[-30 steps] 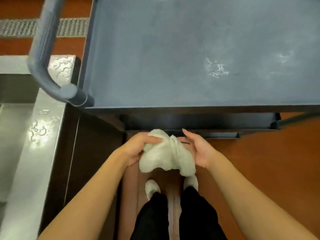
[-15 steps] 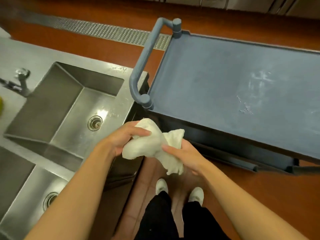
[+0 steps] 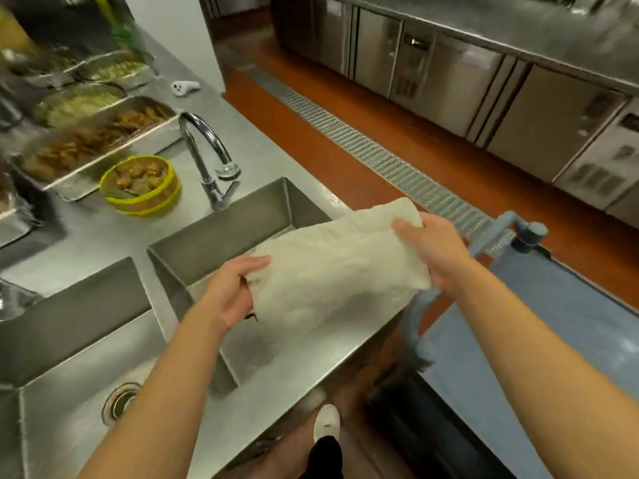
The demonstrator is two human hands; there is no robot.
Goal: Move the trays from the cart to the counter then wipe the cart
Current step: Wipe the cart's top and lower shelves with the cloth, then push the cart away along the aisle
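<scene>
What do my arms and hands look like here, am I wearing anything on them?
Both forearms are bare, with no sleeves in view. The left hand and right hand show no gloves, rings, watch or wristband.

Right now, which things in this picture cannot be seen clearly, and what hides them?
Head view:
- Sink drain and floor: covered by the cloth that the left hand and right hand hold spread over it.
- Cart: cut off by the right and bottom edges, partly behind the right arm.
- Food trays at the upper left: blurred, contents unclear.
- Cart handle: its near part is behind the cloth.
</scene>
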